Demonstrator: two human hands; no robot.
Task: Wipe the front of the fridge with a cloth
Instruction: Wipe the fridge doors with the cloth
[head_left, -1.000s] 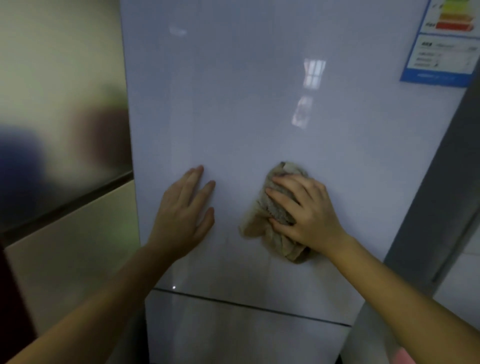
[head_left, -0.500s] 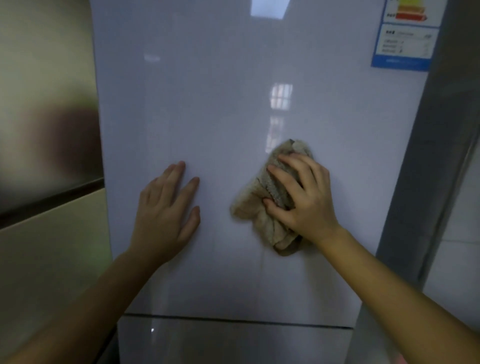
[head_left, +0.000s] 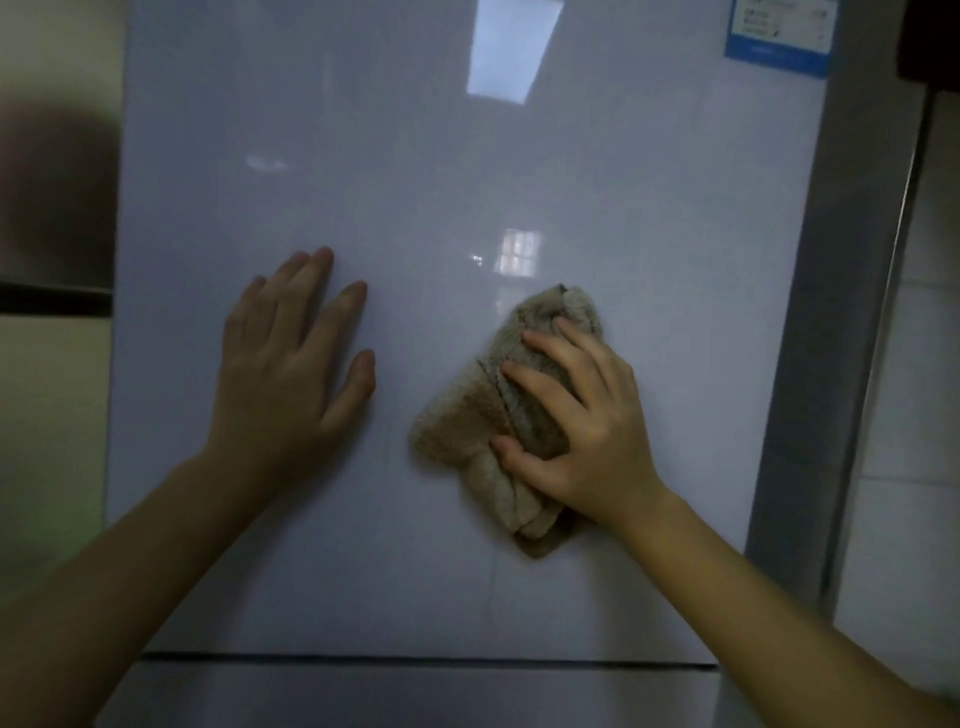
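Observation:
The glossy pale fridge door fills most of the view. A crumpled beige cloth lies pressed against the door right of centre. My right hand covers its right half, fingers curled into the fabric. My left hand rests flat on the door to the left of the cloth, fingers spread, holding nothing. A hand's width of bare door separates the two hands.
A blue-edged energy label sticks at the door's top right. A dark seam marks the gap to the lower door. The fridge's grey side meets a tiled wall on the right. A beige appliance stands left.
The view has shifted and come closer, so the label slid to the top edge. My right hand and the cloth moved slightly right and down on the door. My left hand stays flat.

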